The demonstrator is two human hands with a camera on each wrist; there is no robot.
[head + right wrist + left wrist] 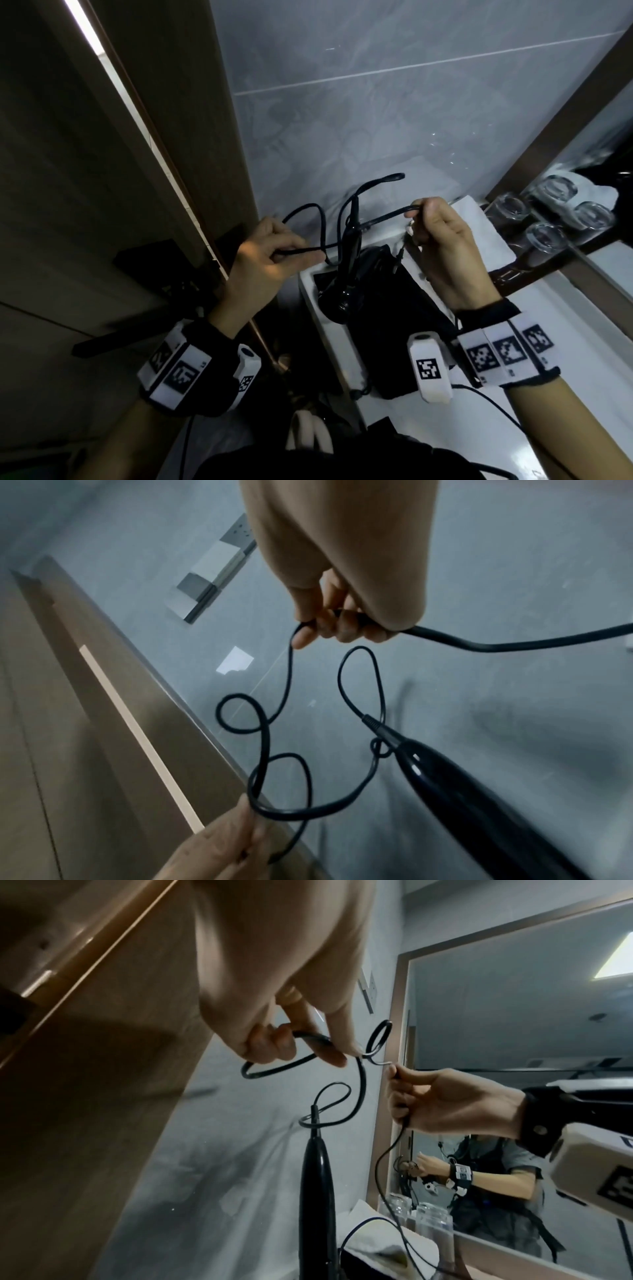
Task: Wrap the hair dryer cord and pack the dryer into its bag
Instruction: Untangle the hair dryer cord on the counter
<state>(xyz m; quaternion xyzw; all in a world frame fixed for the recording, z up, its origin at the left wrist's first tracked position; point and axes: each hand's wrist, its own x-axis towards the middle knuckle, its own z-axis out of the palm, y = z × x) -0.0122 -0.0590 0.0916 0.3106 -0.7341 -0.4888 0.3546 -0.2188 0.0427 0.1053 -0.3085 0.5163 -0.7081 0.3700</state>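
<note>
The black hair dryer (346,274) stands with its handle (316,1191) pointing up, on a black bag (394,308) that lies on the white counter (565,342). Its black cord (322,219) rises from the handle tip (373,723) in loose loops between my hands. My left hand (301,255) pinches the cord (361,1085) between thumb and fingers, left of the dryer. My right hand (416,219) grips another stretch of cord (287,685) in curled fingers, up and to the right. The plug end hangs below my right hand.
Several upturned glasses (544,236) stand on a white towel (479,233) at the back right, under a framed mirror (599,154). A wooden door frame (154,137) runs close on the left. A wall outlet (219,561) sits on the grey tiled wall.
</note>
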